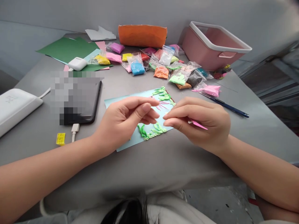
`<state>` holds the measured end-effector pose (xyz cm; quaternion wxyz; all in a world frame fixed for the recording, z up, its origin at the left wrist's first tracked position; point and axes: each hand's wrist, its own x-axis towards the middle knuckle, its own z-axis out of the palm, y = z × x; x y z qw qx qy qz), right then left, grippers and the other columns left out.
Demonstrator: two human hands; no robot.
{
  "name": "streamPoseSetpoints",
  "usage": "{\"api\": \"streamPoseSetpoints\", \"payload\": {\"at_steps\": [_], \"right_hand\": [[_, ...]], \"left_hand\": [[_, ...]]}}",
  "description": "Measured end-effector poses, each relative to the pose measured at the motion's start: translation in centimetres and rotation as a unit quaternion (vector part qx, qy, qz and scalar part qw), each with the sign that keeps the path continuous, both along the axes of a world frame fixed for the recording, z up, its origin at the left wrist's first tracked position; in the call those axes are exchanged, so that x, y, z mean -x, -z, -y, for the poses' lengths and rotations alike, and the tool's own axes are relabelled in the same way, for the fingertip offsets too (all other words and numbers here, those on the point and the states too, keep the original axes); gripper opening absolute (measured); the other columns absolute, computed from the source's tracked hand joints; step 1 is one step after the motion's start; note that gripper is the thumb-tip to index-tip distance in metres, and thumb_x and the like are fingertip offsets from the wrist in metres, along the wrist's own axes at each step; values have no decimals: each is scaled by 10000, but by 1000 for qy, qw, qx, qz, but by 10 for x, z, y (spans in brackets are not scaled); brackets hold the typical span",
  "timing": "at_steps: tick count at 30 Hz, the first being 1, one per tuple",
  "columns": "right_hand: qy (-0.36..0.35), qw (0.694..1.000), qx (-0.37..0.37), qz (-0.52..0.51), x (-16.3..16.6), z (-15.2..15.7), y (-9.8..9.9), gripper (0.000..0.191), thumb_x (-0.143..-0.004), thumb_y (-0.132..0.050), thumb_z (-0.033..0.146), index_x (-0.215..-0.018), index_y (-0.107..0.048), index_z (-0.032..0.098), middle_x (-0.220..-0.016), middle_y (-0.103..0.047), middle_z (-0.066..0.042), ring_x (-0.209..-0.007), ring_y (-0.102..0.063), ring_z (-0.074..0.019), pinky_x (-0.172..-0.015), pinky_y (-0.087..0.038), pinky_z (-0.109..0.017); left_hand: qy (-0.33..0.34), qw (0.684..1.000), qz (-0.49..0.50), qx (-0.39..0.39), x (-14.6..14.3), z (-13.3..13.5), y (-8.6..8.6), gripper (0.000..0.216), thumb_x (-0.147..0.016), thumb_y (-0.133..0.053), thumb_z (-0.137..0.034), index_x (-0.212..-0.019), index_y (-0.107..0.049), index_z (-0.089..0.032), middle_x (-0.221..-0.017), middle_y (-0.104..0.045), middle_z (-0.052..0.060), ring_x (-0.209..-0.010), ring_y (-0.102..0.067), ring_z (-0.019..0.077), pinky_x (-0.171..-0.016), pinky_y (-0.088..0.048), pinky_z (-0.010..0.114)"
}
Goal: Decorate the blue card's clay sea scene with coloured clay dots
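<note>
My left hand [130, 119] hovers over the left part of a light blue card [123, 101]. Its fingers are loosely bent and apart, and I see nothing between them. Above the card's right edge, my right hand [201, 121] is closed, thumb and fingertips pinched together. A pink pointed plastic tool [199, 125] sticks out of its palm; the rest of the tool is hidden. Whether the fingertips also pinch something tiny, I cannot tell. Green clay seaweed [158, 127] and small pale rings decorate the card, with pink clay strands [162, 104] partly covered by my hands.
Several bags of coloured clay [137, 67] lie behind the card, before an orange box [142, 35]. A pink bin [198, 46] stands back right, a dark blue pen [230, 107] nearer. On the left are a phone [90, 102], white power bank [17, 109] and green paper [67, 49].
</note>
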<state>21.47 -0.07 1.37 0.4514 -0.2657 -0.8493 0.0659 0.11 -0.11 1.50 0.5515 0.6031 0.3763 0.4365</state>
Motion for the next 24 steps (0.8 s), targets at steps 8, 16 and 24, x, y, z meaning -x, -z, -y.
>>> {"api": "streamPoseSetpoints", "payload": {"at_steps": [8,16,24], "right_hand": [[-6,1000,-25,-15,1,5,0,140,-907,-714,142,-962,-741,268,-766,-725,-17,-630,-669,-139,-551,-567,-269],[-37,997,-66,4,1,10,2,316,-861,-709,10,-1106,-731,207,-805,-672,-25,-673,-658,-120,-561,-590,-237],[-17,995,-87,44,1,12,-1,263,-910,-689,125,-1119,-749,273,-799,-669,-12,-649,-641,-127,-562,-588,-261]], "left_hand": [[31,999,-21,25,-1,1,-6,282,-738,-866,-447,-812,-801,-183,-735,-765,28,-637,-682,159,-625,-604,279],[141,987,25,71,-1,0,-1,95,-836,-794,-306,-807,-817,-218,-739,-773,19,-597,-666,118,-622,-614,238],[146,987,22,70,0,1,-3,100,-830,-799,-314,-788,-802,-223,-728,-767,14,-629,-689,139,-666,-620,272]]}}
